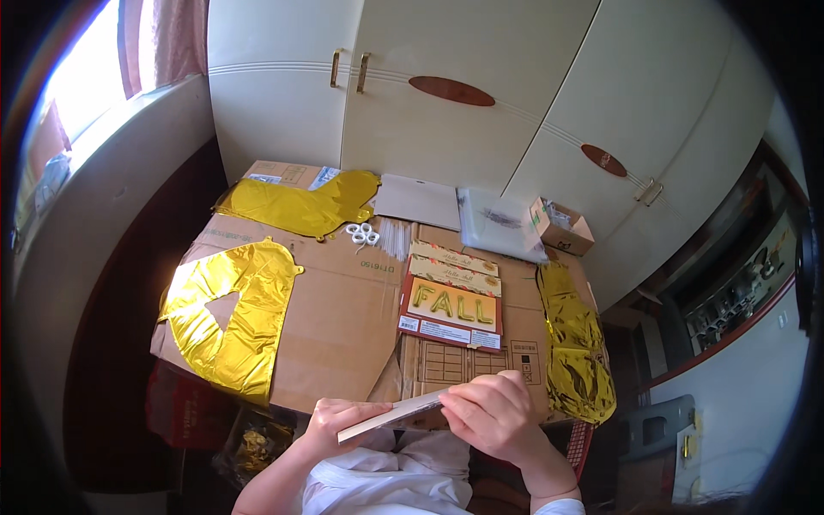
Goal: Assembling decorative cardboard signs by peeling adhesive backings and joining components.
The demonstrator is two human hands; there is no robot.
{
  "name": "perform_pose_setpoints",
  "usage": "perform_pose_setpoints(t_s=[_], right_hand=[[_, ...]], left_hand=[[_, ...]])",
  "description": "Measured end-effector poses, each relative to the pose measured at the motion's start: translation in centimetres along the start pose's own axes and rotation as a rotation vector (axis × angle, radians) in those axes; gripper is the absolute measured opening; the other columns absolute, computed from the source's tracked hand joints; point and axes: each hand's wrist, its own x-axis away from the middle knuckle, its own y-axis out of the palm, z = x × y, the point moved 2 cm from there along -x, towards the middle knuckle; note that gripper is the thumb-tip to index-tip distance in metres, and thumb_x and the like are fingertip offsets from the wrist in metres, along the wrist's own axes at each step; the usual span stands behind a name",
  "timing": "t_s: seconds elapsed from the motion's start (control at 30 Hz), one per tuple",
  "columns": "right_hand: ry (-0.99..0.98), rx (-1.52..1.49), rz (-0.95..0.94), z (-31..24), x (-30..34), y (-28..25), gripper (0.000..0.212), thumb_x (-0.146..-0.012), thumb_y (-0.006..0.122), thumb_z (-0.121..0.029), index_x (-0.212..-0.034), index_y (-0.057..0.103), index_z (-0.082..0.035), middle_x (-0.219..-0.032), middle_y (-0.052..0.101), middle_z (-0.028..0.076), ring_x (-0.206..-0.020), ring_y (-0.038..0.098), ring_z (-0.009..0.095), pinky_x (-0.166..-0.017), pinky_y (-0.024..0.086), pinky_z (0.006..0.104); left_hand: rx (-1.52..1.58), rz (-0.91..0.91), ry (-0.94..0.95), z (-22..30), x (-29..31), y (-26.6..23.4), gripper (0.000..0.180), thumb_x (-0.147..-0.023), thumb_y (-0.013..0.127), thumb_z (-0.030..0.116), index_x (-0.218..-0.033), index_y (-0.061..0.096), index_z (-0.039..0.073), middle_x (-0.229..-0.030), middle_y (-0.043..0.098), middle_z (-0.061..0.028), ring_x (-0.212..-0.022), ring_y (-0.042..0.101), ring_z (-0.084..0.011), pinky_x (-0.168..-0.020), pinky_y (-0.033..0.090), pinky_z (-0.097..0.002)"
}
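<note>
A thin, flat, pale card is held tilted above the near edge of the table, seen almost edge-on. My left hand grips its lower left end, fingers along its far side. At the upper right end, my right hand closes on it with bent fingers. Its faces are mostly hidden, so I cannot tell what is on them. Just beyond lies a red and orange flat package picturing gold letter balloons, with cream printed cards overlapping behind it.
Flat gold foil balloons lie at the left, far left and right on the cardboard. Farther back are small white rolls, clear sticks, a grey sheet, clear plastic bags and a small box.
</note>
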Motion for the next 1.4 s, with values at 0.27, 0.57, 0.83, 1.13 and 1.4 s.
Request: perform_pose_setpoints(t_s=[0.27,0.57,0.83,1.13,1.4], right_hand=[[-0.059,0.037,-0.041,-0.3,-0.1,0.0,0.023,-0.067,0.070,-0.012,-0.088,0.065,-0.006,-0.087,0.059,0.001,-0.079,0.057,0.013,-0.068,0.042,0.0294],[-0.153,0.284,0.174,-0.5,0.6,0.9,0.013,-0.070,0.064,-0.006,-0.083,0.064,-0.006,-0.085,0.059,0.001,-0.073,0.056,0.013,-0.062,0.041,0.0251],[0.107,-0.074,0.328,0.5,0.2,1.2,0.012,-0.068,0.066,0.000,-0.077,0.062,-0.006,-0.079,0.061,0.004,-0.064,0.058,0.019,-0.057,0.048,0.0289],[0.001,-0.037,0.263,-0.2,0.9,1.3,0.016,-0.068,0.068,0.000,-0.083,0.065,-0.006,-0.082,0.061,0.004,-0.071,0.063,0.018,-0.063,0.053,0.0287],[-0.203,0.247,0.121,-0.5,1.1,0.4,0.013,-0.075,0.065,-0.007,-0.088,0.067,-0.004,-0.087,0.061,0.004,-0.080,0.062,0.015,-0.069,0.052,0.0254]], left_hand=[[-0.014,0.005,0.003,0.0,0.3,0.4,0.032,-0.066,0.066,0.000,-0.098,0.065,0.004,-0.091,0.069,-0.0081,-0.073,0.068,-0.0223,-0.062,0.055,-0.0289],[-0.218,0.108,0.085,2.0,0.1,0.9,0.028,-0.068,0.066,0.009,-0.095,0.064,0.001,-0.089,0.069,-0.0107,-0.071,0.068,-0.0197,-0.060,0.054,-0.0281],[-0.417,0.198,0.177,3.4,-0.1,0.8,0.024,-0.070,0.061,0.010,-0.090,0.065,-0.001,-0.087,0.068,-0.0128,-0.078,0.069,-0.0208,-0.064,0.055,-0.0281],[-0.501,0.187,0.199,3.7,-0.1,0.5,0.021,-0.070,0.058,0.008,-0.087,0.065,-0.001,-0.085,0.068,-0.0125,-0.078,0.069,-0.0219,-0.064,0.055,-0.0283],[-0.631,0.171,0.245,4.7,-0.7,-0.3,0.014,-0.073,0.063,0.006,-0.086,0.065,0.001,-0.084,0.068,-0.0103,-0.077,0.068,-0.0206,-0.065,0.055,-0.0275]])
